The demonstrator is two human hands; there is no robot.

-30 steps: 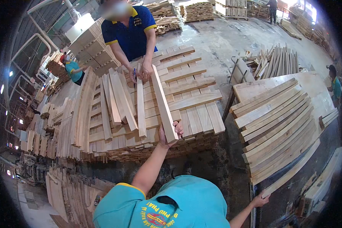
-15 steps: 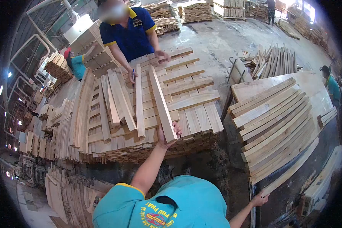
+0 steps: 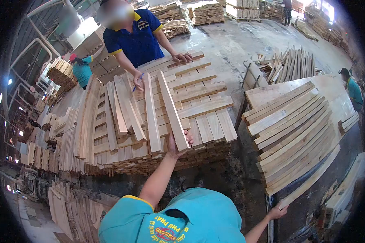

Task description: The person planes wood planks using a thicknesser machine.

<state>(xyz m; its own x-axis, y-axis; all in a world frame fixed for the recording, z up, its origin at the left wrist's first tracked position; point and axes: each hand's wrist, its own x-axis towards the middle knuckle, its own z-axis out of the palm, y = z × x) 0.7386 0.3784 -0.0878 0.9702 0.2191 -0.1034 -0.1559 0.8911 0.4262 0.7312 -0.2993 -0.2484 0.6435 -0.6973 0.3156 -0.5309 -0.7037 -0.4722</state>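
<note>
My left hand (image 3: 178, 145) is closed round the near end of a long pale plank (image 3: 172, 109), whose far end rests on the big wood stack (image 3: 207, 139). Low on the right, my right hand (image 3: 278, 212) grips the near end of another plank (image 3: 312, 180), beside the row of planks on the right table. A second plank (image 3: 152, 115) lies just left of the one in my left hand. Across the stack stands a co-worker in a dark blue shirt (image 3: 136, 42), with a blue pen in one hand and the other hand on the far planks.
Several planks (image 3: 292, 137) lie side by side on the right table (image 3: 336, 95). Behind it leans a bundle of wood strips (image 3: 294, 67). Co-workers in teal shirts are at the far left (image 3: 82, 72) and far right (image 3: 354, 92). More wood (image 3: 67, 202) stands at lower left.
The plank beside my held one has shifted toward me. The co-worker's pen hand has moved off it, and their other hand has moved outward onto the planks. My hands have hardly moved.
</note>
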